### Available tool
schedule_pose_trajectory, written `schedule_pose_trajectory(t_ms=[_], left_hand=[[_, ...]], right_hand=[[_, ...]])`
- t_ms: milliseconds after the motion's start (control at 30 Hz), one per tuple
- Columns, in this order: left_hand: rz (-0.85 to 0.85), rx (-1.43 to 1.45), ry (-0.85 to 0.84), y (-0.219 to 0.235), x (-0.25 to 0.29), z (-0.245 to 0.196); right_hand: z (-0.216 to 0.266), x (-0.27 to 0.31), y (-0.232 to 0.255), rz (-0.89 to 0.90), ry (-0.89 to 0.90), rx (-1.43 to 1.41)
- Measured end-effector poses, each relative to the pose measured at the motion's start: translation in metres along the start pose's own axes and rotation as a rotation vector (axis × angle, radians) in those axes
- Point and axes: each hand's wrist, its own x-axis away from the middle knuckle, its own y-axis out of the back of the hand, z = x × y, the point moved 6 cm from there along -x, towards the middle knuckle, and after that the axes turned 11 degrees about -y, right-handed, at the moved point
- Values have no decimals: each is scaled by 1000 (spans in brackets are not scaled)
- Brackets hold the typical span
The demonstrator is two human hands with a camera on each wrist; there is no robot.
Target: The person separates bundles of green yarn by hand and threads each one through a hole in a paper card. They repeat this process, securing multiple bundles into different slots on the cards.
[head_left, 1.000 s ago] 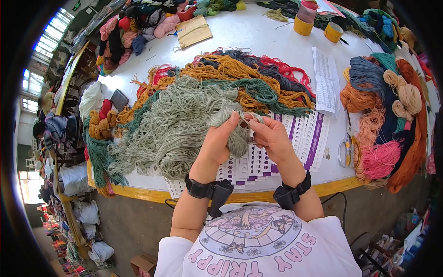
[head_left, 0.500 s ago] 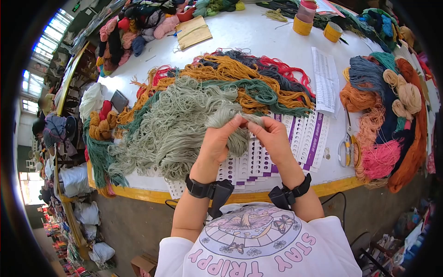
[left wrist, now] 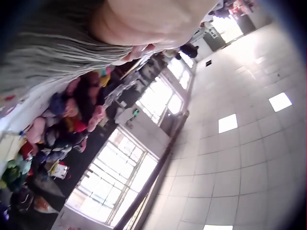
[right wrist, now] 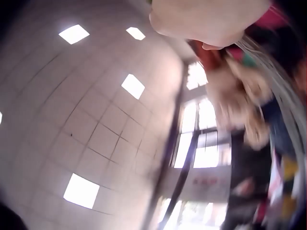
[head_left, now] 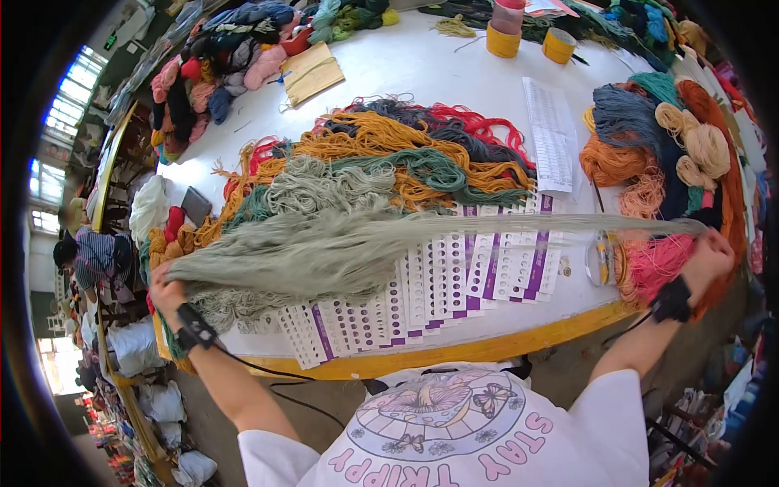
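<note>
A skein of grey-green yarn [head_left: 324,247] is stretched wide across the front of the table, blurred by motion. My left hand [head_left: 168,292] grips its bushy end at the far left; in the left wrist view the strands [left wrist: 53,60] run out from under the curled fingers. Out at the right, my right hand [head_left: 711,258] holds the thin end of the strands, over the pink yarn [head_left: 661,264]. The right wrist view has those strands [right wrist: 278,72] trailing from the fist. More loose grey-green yarn [head_left: 329,191] lies heaped behind the stretched skein.
Punched white cards with purple bands [head_left: 377,321] lie fanned under the skein. Mustard yarn [head_left: 381,134] and green yarn [head_left: 430,166] are piled behind. Scissors [head_left: 602,258] lie beside the right-hand yarn pile. A printed sheet [head_left: 552,146] and tape rolls [head_left: 559,45] sit farther back.
Both hands were together at mid-table, fingering the grey-green skein. They have swung far apart, left and right, drawing the yarn out between them. The head view has shifted slightly.
</note>
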Motion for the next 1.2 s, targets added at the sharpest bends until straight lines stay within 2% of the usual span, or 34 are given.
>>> schedule_pose_trajectory(t_ms=[33, 67, 100, 133, 167, 200, 233, 267, 300, 333, 367, 400, 467, 500, 567, 633, 667, 733, 800, 867, 900, 967, 1000, 1100, 1167, 1200], left_hand=[[-17, -88, -211, -8, 4, -19], [-52, -188, -418, -20, 12, -35], [85, -179, -318, -65, 28, 7], [220, -172, -214, -117, 50, 72], [288, -244, -166, -139, 60, 130], [354, -314, -115, -155, 70, 190], [440, -240, 157, -166, 91, 266], [438, -294, 148, -173, 121, 334], [-14, -687, 41, -139, 133, 370], [-64, -643, 271, -118, 149, 427], [60, -868, 397, -120, 167, 477], [357, -867, 544, -112, 179, 520], [380, -841, 736, -95, 202, 573], [437, -923, 734, -90, 205, 584], [398, -967, 734, -78, 202, 592], [369, -1020, 706, -78, 201, 595], [419, -1042, 721, -81, 202, 597], [516, -1085, 742, -86, 203, 597], [406, -1078, 729, -85, 201, 595], [339, -1068, 701, -84, 199, 597], [331, -1133, 635, -83, 196, 596], [310, -1261, 497, -82, 193, 595], [382, -1365, 384, -81, 190, 595], [591, -1665, 40, -75, 187, 600], [693, -1874, -197, -73, 190, 601], [683, -1926, -126, -75, 190, 603]], right_hand=[[20, -8, 13, -110, 6, -51], [39, -11, 19, -137, -48, -177], [55, -9, 16, -125, -115, -290], [64, -3, 2, -16, -199, -316], [68, 13, -17, 118, -304, -335], [65, 39, -42, 281, -417, -308], [49, 85, -73, 605, -502, -327], [33, 136, -100, 931, -571, -297], [36, 203, -111, 1168, -281, -18], [15, 258, -126, 1376, -721, -216], [19, 301, -129, 1492, -908, -208], [13, 335, -129, 1639, -1041, -303], [8, 370, -126, 1725, -1240, -520], [7, 376, -125, 1730, -1312, -554], [5, 380, -121, 1727, -1453, -623], [8, 379, -120, 1758, -1437, -563], [8, 379, -119, 1778, -1429, -532], [4, 381, -116, 1786, -1523, -563], [5, 380, -115, 1798, -1558, -608], [-8, 376, -120, 1791, -1432, -536], [-13, 375, -124, 1787, -1369, -500], [-17, 367, -138, 1666, -773, -267], [-11, 361, -142, 1572, -488, -155], [-11, 350, -142, 1519, -274, 271], [-10, 346, -142, 1430, -369, 214], [-10, 345, -140, 1386, -419, 188]])
